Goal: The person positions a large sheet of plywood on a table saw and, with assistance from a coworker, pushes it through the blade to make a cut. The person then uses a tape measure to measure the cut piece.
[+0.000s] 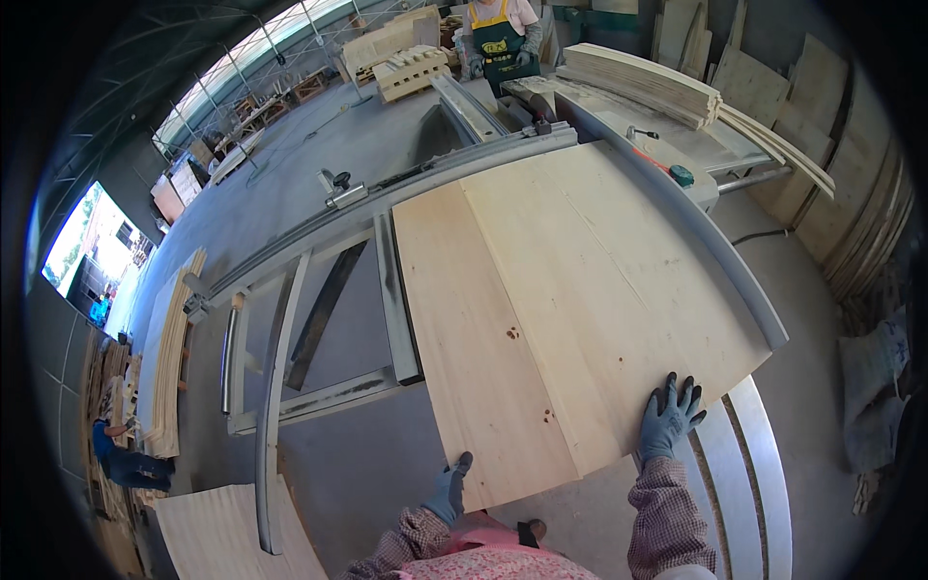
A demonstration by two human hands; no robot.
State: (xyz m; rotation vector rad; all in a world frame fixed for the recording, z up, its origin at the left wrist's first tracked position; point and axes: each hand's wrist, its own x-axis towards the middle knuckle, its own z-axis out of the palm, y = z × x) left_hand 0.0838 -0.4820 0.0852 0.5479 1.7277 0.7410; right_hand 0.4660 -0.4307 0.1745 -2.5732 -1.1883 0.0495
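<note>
A large pale wooden panel with a few dark knots lies on the sliding table saw, reaching from my body to the far rail. At its near left corner my left hand, in a blue-grey glove, grips the edge with the thumb on top; the other fingers are mostly hidden. My right hand, gloved alike with dark fingertips, rests flat on the panel's near right part, fingers spread. Along the panel's right side runs a metal fence. The slatted metal table top shows beside my right forearm.
A metal frame with crossbars stands to the left of the panel. Across the machine, a person in a green apron stands near stacked boards. Another person works at the far left. Wooden sheets lean at right.
</note>
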